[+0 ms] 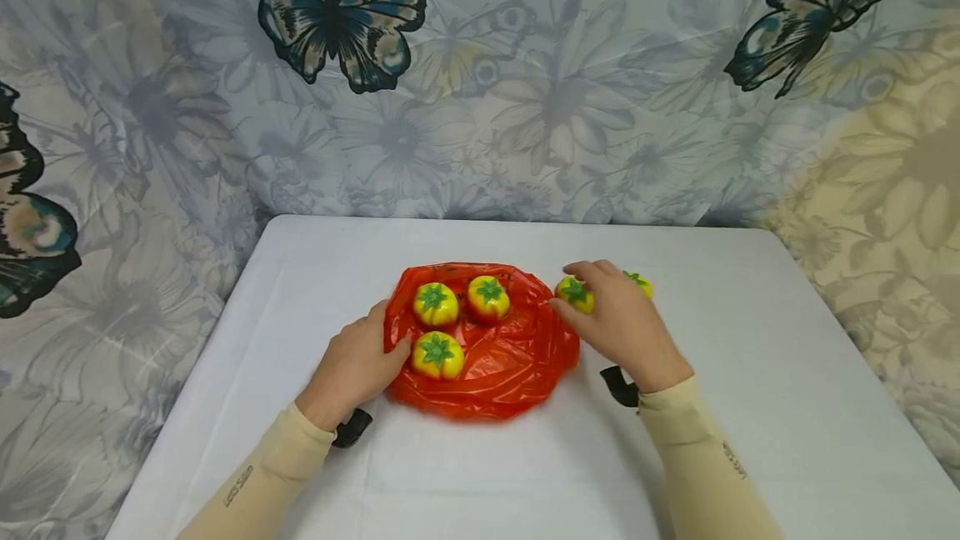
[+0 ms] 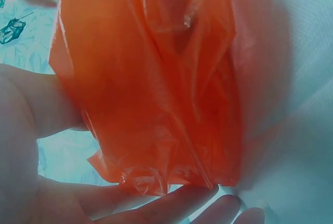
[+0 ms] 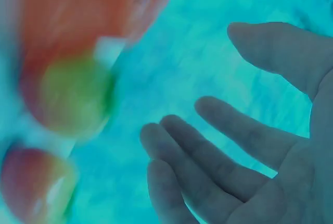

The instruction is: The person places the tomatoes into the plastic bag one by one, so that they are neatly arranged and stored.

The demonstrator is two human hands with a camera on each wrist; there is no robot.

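Observation:
A red plastic bag [image 1: 502,373] sits opened on the table, with three yellow-and-red, tomato-like fruits with green star-shaped tops in it: a rear left fruit [image 1: 436,304], a rear right fruit [image 1: 488,299] and a front fruit [image 1: 438,355]. My left hand [image 1: 360,365] holds the bag's left rim; in the left wrist view the red plastic [image 2: 151,78] lies between thumb and fingers. Right of the bag, my right hand [image 1: 618,319] hovers over two more such fruits, a nearer one [image 1: 576,294] and a partly hidden one [image 1: 640,283]. The right wrist view shows its fingers [image 3: 197,172] spread, holding nothing.
A white-covered table [image 1: 750,407] carries everything. Behind it and at its left hangs a butterfly-and-flower patterned backdrop [image 1: 465,107]. Each wrist wears a dark strapped piece, such as the black one [image 1: 621,387] under the right wrist.

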